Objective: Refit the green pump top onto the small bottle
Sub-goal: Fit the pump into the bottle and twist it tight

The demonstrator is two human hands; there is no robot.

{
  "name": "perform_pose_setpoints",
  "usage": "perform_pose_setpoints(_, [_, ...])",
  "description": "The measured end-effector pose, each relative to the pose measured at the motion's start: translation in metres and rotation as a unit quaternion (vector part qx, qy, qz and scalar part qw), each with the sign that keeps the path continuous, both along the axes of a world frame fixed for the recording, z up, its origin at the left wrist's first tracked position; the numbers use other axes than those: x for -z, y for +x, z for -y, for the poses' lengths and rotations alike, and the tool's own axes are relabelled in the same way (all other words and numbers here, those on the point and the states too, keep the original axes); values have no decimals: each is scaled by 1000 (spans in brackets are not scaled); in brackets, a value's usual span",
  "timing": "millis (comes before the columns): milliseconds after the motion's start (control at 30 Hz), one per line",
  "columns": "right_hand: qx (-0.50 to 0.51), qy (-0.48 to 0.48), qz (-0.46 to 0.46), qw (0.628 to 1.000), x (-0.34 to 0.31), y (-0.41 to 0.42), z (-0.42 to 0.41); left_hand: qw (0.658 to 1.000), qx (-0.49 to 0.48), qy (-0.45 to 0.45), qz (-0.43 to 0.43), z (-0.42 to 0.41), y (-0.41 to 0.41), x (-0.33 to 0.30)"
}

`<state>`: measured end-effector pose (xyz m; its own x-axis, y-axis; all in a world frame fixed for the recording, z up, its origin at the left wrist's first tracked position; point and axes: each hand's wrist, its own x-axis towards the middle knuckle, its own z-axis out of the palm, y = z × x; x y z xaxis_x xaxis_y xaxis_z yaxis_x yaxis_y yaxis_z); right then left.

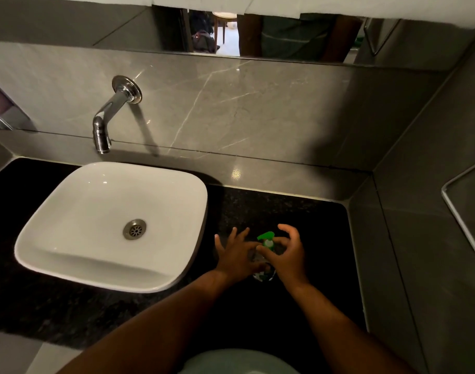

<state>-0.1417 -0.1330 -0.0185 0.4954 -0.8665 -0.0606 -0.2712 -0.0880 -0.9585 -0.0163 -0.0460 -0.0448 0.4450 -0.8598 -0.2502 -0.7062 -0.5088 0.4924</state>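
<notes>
A small clear bottle (263, 275) stands on the black counter (298, 220), to the right of the sink. The green pump top (267, 238) sits at its neck, nozzle pointing away from me. My left hand (235, 256) presses against the bottle's left side with fingers spread. My right hand (284, 252) pinches the pump's collar between thumb and fingers. Both hands hide most of the bottle's body.
A white square basin (69, 211) with a metal drain (134, 229) takes up the counter's left half. A chrome wall spout (104, 125) hangs over it. Grey walls close in at the back and right. A mirror (258, 33) runs above.
</notes>
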Motion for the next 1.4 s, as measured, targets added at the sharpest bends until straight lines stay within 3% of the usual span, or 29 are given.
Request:
perform_pose_setpoints(100, [-14,-10,-18,1000,0,4,-2,1000,6,8,-7,0,1,2])
perform_pose_setpoints(200, [-119,-22,-63,991,0,-3,12,999,0,15,-33,-1,5,2])
perform_pose_setpoints(333, [-290,-49,-163,942,-4,-13,39,995,20,30,-91,-4,13,-1])
perform_pose_setpoints(500, [-357,-87,-205,907,-1,-10,45,989,29,35,-143,-3,16,-8])
perform_pose_setpoints(667, [-300,-27,-103,948,-5,-12,30,992,4,22,-121,-7,12,-7])
perform_pose_setpoints(867, [-206,-57,-43,976,1,-7,11,997,-11,-11,-71,-10,6,-5])
perform_pose_setpoints(1133, [-70,-102,-28,992,18,-8,-15,995,14,-84,50,-18,-9,4])
perform_pose_setpoints(1400, [-12,-126,-65,990,18,4,-23,992,-37,-76,89,-17,-21,-10])
